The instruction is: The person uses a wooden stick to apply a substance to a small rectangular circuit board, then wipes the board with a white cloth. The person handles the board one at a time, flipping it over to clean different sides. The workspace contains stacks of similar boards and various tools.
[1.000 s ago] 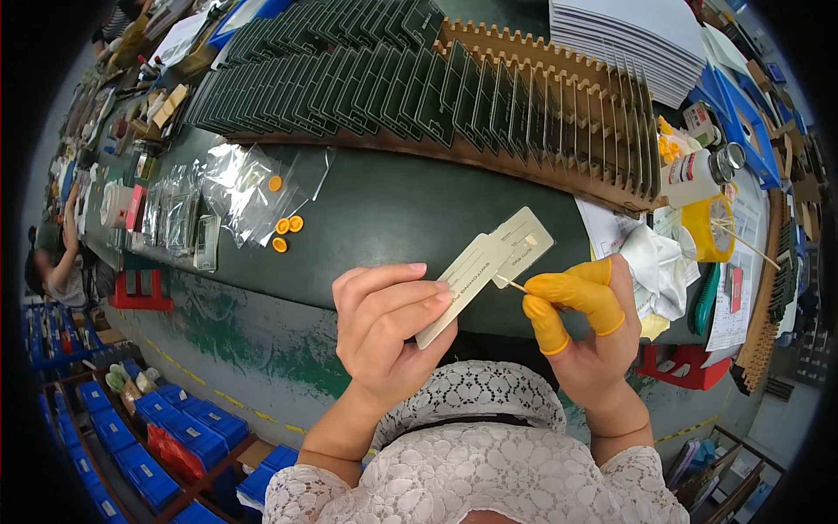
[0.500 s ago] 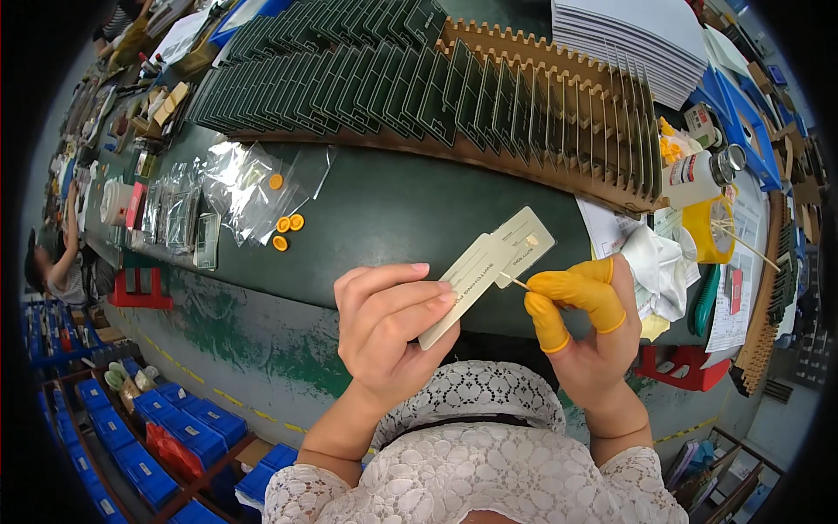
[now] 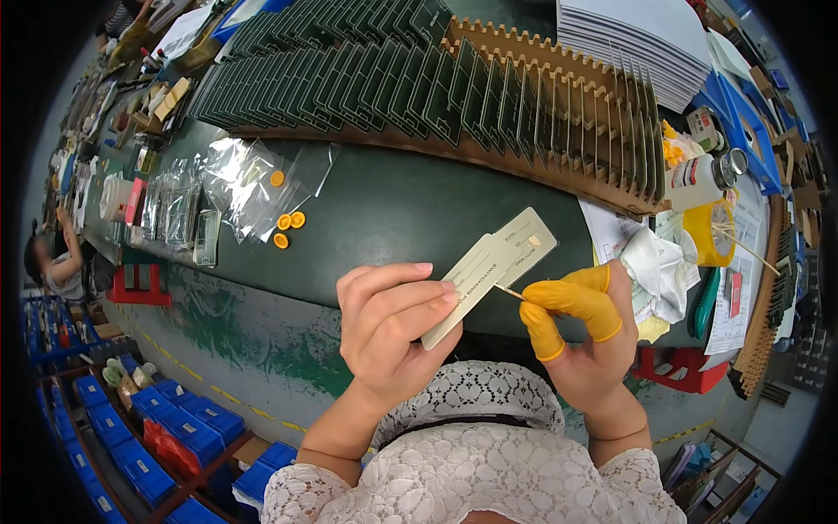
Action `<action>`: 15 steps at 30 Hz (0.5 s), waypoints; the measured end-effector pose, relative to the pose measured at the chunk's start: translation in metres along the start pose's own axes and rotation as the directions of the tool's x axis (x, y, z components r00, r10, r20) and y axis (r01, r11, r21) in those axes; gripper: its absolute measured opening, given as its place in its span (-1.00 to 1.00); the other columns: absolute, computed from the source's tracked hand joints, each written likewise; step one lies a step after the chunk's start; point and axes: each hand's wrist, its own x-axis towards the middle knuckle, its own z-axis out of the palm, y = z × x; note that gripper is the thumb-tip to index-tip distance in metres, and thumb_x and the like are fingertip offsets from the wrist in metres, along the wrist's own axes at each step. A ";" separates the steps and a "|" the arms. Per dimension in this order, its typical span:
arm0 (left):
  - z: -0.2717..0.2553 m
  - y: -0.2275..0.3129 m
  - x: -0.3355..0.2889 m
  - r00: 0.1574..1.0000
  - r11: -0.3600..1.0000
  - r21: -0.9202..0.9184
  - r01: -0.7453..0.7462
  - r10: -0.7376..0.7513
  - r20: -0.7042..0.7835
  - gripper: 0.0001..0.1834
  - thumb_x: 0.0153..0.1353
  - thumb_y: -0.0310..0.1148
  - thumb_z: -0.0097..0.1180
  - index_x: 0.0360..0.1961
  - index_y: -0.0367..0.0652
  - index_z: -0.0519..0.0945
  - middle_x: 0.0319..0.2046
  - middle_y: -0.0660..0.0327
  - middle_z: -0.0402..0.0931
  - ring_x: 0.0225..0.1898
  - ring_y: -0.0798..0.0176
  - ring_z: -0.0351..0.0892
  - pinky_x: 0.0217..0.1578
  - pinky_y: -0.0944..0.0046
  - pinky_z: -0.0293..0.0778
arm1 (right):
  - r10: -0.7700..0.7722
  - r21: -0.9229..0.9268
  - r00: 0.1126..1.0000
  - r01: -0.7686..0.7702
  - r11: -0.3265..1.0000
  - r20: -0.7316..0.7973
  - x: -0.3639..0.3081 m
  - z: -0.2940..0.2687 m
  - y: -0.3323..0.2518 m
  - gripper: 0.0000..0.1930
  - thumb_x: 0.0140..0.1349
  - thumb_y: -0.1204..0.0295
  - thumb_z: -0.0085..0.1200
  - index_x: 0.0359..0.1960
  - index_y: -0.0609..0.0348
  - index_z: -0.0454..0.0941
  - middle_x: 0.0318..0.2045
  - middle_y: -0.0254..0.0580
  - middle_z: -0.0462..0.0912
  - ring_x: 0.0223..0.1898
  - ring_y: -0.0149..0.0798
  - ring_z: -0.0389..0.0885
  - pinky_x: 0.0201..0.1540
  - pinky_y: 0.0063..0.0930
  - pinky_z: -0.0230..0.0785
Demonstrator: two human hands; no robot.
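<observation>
My left hand (image 3: 388,327) grips a long pale beige strip board (image 3: 491,272) by its lower end, tilted up to the right above the dark green bench (image 3: 384,205). My right hand (image 3: 587,336), with yellow finger cots on thumb and forefinger, pinches a thin wooden stick (image 3: 511,293) whose tip touches the strip's right edge. Both hands are held close over my lap, just in front of the bench edge.
A brown slotted rack (image 3: 559,113) full of dark green boards runs along the back. Clear plastic bags (image 3: 236,179) and small orange rings (image 3: 290,221) lie to the left. A white cloth (image 3: 656,271), a yellow cup of sticks (image 3: 711,231) and a bottle (image 3: 698,179) stand at right. Blue bins (image 3: 131,428) are below left.
Hardly anything has moved; the strip and stick stay at the same place in my hands, with only slight shifts.
</observation>
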 end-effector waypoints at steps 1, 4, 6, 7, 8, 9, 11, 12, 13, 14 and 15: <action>0.000 0.000 0.000 1.000 1.000 0.001 0.001 -0.001 -0.001 -0.57 -0.23 -0.59 0.47 -0.28 -0.06 0.60 -0.24 0.32 0.67 -0.16 0.15 0.65 -0.16 0.19 0.38 | -0.001 -0.001 1.000 0.001 1.000 0.005 0.000 0.000 0.000 -0.68 -0.07 0.53 0.43 -0.23 0.11 0.64 -0.41 -0.27 0.56 -0.43 -0.20 0.40 -0.35 -0.35 0.17; 0.000 0.000 0.000 1.000 1.000 0.004 0.004 -0.004 0.001 -0.58 -0.23 -0.60 0.46 -0.29 -0.06 0.60 -0.25 0.32 0.67 -0.17 0.15 0.65 -0.16 0.19 0.38 | -0.001 -0.017 1.000 0.001 1.000 0.003 0.001 -0.001 -0.001 -0.68 -0.07 0.53 0.43 -0.23 0.11 0.64 -0.40 -0.26 0.56 -0.43 -0.19 0.40 -0.35 -0.35 0.17; -0.001 0.000 0.000 1.000 1.000 0.007 0.008 -0.008 0.006 -0.59 -0.24 -0.60 0.46 -0.30 -0.06 0.60 -0.26 0.32 0.67 -0.17 0.15 0.65 -0.17 0.19 0.38 | -0.009 -0.019 1.000 0.009 1.000 -0.009 0.001 -0.001 -0.001 -0.68 -0.07 0.53 0.43 -0.23 0.11 0.65 -0.40 -0.27 0.56 -0.43 -0.19 0.41 -0.35 -0.35 0.16; -0.001 0.000 0.000 1.000 1.000 0.005 0.011 -0.011 0.003 -0.59 -0.24 -0.60 0.46 -0.31 -0.07 0.60 -0.27 0.32 0.67 -0.18 0.15 0.65 -0.17 0.18 0.38 | -0.013 -0.021 1.000 0.013 1.000 -0.016 0.001 -0.001 -0.001 -0.68 -0.07 0.53 0.43 -0.22 0.11 0.65 -0.40 -0.27 0.56 -0.43 -0.19 0.41 -0.35 -0.35 0.16; 0.000 0.000 0.000 1.000 1.000 0.002 0.014 -0.014 0.000 -0.59 -0.24 -0.60 0.46 -0.31 -0.07 0.60 -0.27 0.32 0.67 -0.18 0.15 0.65 -0.17 0.18 0.38 | -0.015 -0.024 1.000 0.014 1.000 -0.015 0.001 -0.001 -0.001 -0.68 -0.07 0.53 0.43 -0.22 0.11 0.65 -0.40 -0.27 0.56 -0.43 -0.19 0.41 -0.35 -0.34 0.16; 0.000 0.000 0.000 1.000 1.000 -0.001 0.018 -0.018 -0.002 -0.60 -0.24 -0.60 0.46 -0.31 -0.07 0.60 -0.28 0.32 0.67 -0.18 0.15 0.65 -0.17 0.18 0.38 | -0.017 -0.027 1.000 0.016 1.000 -0.013 0.001 -0.002 -0.001 -0.68 -0.07 0.53 0.43 -0.22 0.10 0.65 -0.40 -0.27 0.56 -0.43 -0.19 0.41 -0.35 -0.34 0.15; 0.000 0.000 0.000 1.000 1.000 -0.002 0.018 -0.018 -0.002 -0.60 -0.24 -0.60 0.46 -0.31 -0.07 0.60 -0.28 0.32 0.67 -0.18 0.15 0.65 -0.17 0.18 0.38 | -0.024 -0.036 1.000 0.024 0.999 -0.015 0.002 -0.002 -0.001 -0.68 -0.07 0.53 0.43 -0.22 0.10 0.65 -0.40 -0.27 0.56 -0.43 -0.19 0.41 -0.35 -0.34 0.15; 0.000 0.000 0.000 1.000 1.000 -0.003 0.018 -0.018 -0.003 -0.60 -0.23 -0.60 0.46 -0.31 -0.07 0.60 -0.28 0.32 0.67 -0.18 0.15 0.65 -0.17 0.18 0.38 | -0.030 -0.041 0.999 0.029 0.999 -0.018 0.002 -0.002 -0.001 -0.68 -0.07 0.53 0.43 -0.22 0.10 0.65 -0.40 -0.27 0.55 -0.43 -0.19 0.41 -0.35 -0.34 0.15; 0.000 0.000 0.000 1.000 1.000 -0.002 0.018 -0.018 -0.001 -0.60 -0.23 -0.60 0.46 -0.31 -0.07 0.60 -0.28 0.32 0.67 -0.18 0.15 0.65 -0.17 0.18 0.38 | -0.036 -0.046 0.999 0.035 0.998 -0.021 0.002 -0.001 -0.001 -0.68 -0.07 0.53 0.43 -0.22 0.10 0.65 -0.40 -0.27 0.55 -0.43 -0.19 0.41 -0.35 -0.34 0.15; 0.000 0.000 0.000 1.000 1.000 -0.002 0.018 -0.018 0.001 -0.60 -0.23 -0.60 0.46 -0.31 -0.07 0.60 -0.28 0.32 0.67 -0.18 0.15 0.65 -0.17 0.18 0.38 | -0.038 -0.046 0.999 0.037 0.998 -0.023 0.002 -0.001 -0.001 -0.68 -0.07 0.53 0.43 -0.22 0.10 0.65 -0.40 -0.27 0.55 -0.43 -0.19 0.41 -0.35 -0.34 0.15; 0.000 0.000 0.000 1.000 1.000 -0.001 0.018 -0.018 0.002 -0.60 -0.23 -0.60 0.45 -0.31 -0.07 0.60 -0.28 0.32 0.67 -0.18 0.15 0.65 -0.17 0.19 0.38 | -0.041 -0.046 0.999 0.039 0.998 -0.026 0.002 -0.001 0.000 -0.68 -0.07 0.53 0.43 -0.22 0.11 0.65 -0.41 -0.27 0.55 -0.43 -0.19 0.41 -0.35 -0.34 0.15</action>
